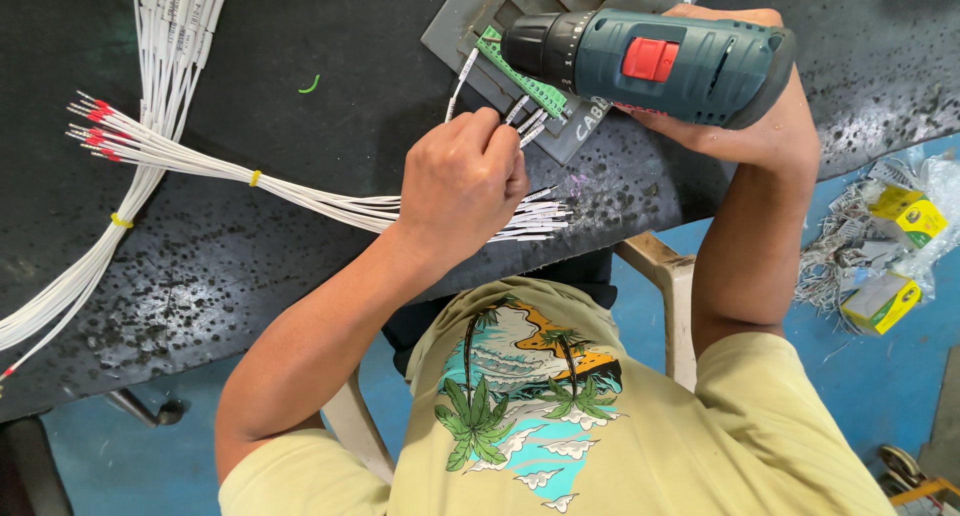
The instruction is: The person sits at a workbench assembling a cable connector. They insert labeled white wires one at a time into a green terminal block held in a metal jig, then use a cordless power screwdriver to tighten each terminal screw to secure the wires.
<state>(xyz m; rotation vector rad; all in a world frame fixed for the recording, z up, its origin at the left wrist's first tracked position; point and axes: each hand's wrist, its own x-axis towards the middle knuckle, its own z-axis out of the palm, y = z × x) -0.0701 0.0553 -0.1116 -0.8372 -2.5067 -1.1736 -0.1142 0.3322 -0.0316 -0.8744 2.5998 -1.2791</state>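
Observation:
My right hand (740,116) grips a teal cordless screwdriver (650,61) with a red switch; its black chuck points left at a green terminal strip (525,76) on a grey plate (470,21). My left hand (462,186) pinches a thin white wire (462,81) whose end reaches the strip's left end. Several white wires with labelled ends stick out of the strip's near side, right by my left fingers. Under my left hand lies a bundle of white wires (300,191) tied with yellow bands.
The black pitted worktable (200,276) carries more white wire bundles with red ferrule ends (95,136) at the left. A small green offcut (311,84) lies near the top. On the blue floor at right are a heap of scraps and yellow boxes (885,301).

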